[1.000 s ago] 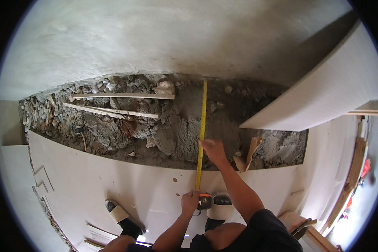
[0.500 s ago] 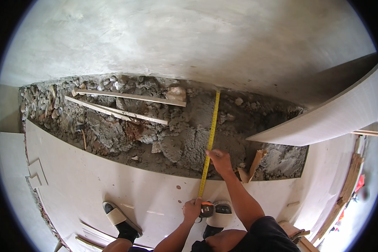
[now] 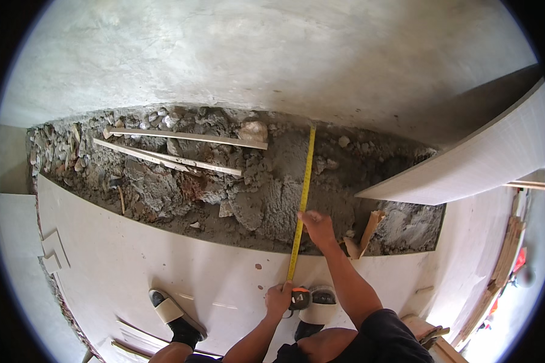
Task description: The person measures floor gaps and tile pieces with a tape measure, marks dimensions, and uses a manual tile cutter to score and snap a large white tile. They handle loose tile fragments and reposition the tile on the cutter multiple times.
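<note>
A yellow tape blade (image 3: 307, 181) stretches across a strip of wet grey mortar (image 3: 278, 209), from the far wall to the tiled floor on my side. Its black and orange tape measure case (image 3: 300, 298) sits low in the middle, beside my right foot, and my left hand (image 3: 277, 300) is closed around its left side where the blade comes out. Farther up, my right hand (image 3: 317, 227) is closed with its fingertips at the blade's edge, over the near part of the mortar. The blade's far end touches or nearly touches the wall's foot.
Thin pale strips (image 3: 188, 138) lie over rubble at the left. A large tile (image 3: 472, 154) leans at the right, with a bent cardboard piece (image 3: 366, 235) beside it. Laid floor tiles (image 3: 212, 260) edge the mortar. My sandalled feet stand on them. The plastered wall (image 3: 236, 54) rises beyond.
The view has shifted very slightly. Both hands keep their places on the tape measure, and the blade stays stretched across the mortar.
</note>
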Available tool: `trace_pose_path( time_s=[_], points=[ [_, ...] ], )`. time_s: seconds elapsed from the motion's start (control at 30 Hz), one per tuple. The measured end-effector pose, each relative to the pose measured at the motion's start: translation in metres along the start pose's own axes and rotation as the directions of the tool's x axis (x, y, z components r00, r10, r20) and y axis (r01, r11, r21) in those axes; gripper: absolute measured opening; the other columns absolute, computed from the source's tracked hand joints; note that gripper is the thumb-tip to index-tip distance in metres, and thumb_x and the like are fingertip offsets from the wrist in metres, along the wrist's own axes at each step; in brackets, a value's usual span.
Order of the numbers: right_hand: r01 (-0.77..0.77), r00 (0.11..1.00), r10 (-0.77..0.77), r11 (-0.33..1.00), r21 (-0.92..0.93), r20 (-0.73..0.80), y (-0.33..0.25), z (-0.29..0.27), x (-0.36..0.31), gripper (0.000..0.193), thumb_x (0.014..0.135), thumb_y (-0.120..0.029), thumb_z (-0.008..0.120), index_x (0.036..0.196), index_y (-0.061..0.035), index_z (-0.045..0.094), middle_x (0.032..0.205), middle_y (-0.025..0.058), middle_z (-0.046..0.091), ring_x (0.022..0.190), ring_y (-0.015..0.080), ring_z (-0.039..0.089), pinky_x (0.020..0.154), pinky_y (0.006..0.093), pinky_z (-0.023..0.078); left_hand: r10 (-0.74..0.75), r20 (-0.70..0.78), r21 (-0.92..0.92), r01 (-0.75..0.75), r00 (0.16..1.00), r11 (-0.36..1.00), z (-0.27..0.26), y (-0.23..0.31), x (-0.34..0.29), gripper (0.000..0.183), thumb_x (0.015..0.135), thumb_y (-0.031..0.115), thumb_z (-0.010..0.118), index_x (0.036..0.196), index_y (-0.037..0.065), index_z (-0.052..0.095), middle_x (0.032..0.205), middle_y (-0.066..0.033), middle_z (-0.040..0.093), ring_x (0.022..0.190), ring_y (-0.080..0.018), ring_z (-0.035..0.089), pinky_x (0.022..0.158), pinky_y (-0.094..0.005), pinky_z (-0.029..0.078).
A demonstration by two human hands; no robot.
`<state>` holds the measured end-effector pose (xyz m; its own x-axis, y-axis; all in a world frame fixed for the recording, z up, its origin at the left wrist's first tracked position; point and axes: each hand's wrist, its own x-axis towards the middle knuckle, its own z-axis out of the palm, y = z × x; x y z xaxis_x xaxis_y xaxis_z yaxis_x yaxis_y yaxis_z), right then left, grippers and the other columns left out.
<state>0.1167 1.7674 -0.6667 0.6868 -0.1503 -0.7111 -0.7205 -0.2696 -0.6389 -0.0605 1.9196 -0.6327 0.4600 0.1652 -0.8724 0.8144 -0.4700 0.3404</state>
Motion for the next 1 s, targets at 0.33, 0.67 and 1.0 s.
trace_pose_path(
  time_s=[0.33, 0.67, 1.0],
  points=[
    [0.023, 1.000, -0.024, 0.998, 0.062, 0.002, -0.004, -0.002, -0.006, 0.034, 0.083, -0.031, 0.066, 0.072, 0.0004, 0.061, 0.058, 0.0002, 0.052, 0.057, 0.0057, 0.045, 0.052, 0.0267, 0.039, -0.067, 0.015, 0.013, 0.067, 0.998, 0.998, -0.002, 0.004, -0.001, 0.047, 0.083, 0.045, 0.052, 0.078, 0.000, 0.067, 0.064, -0.0207, 0.061, 0.064, -0.0345, 0.063, 0.063, -0.0436, 0.047],
    [0.126, 0.992, -0.125, 0.986, 0.105, -0.023, -0.003, -0.002, -0.012, 0.036, 0.084, -0.036, 0.065, 0.077, -0.0004, 0.064, 0.055, -0.0003, 0.044, 0.055, 0.0060, 0.037, 0.049, 0.0285, 0.034, 0.038, -0.017, 0.039, -0.037, 0.999, 0.999, 0.003, -0.006, 0.004, 0.047, 0.083, 0.045, 0.052, 0.080, 0.001, 0.068, 0.066, -0.0216, 0.061, 0.067, -0.0357, 0.063, 0.066, -0.0437, 0.047],
    [0.124, 0.992, -0.123, 0.988, 0.096, -0.018, 0.000, -0.001, -0.009, 0.041, 0.083, -0.040, 0.065, 0.079, 0.0007, 0.064, 0.056, 0.0014, 0.045, 0.057, 0.0069, 0.038, 0.050, 0.0287, 0.036, 0.013, -0.020, -0.008, -0.014, 1.000, 1.000, 0.001, 0.003, 0.000, 0.047, 0.084, 0.044, 0.053, 0.078, -0.001, 0.067, 0.062, -0.0215, 0.060, 0.061, -0.0333, 0.062, 0.060, -0.0425, 0.046]
  ],
)
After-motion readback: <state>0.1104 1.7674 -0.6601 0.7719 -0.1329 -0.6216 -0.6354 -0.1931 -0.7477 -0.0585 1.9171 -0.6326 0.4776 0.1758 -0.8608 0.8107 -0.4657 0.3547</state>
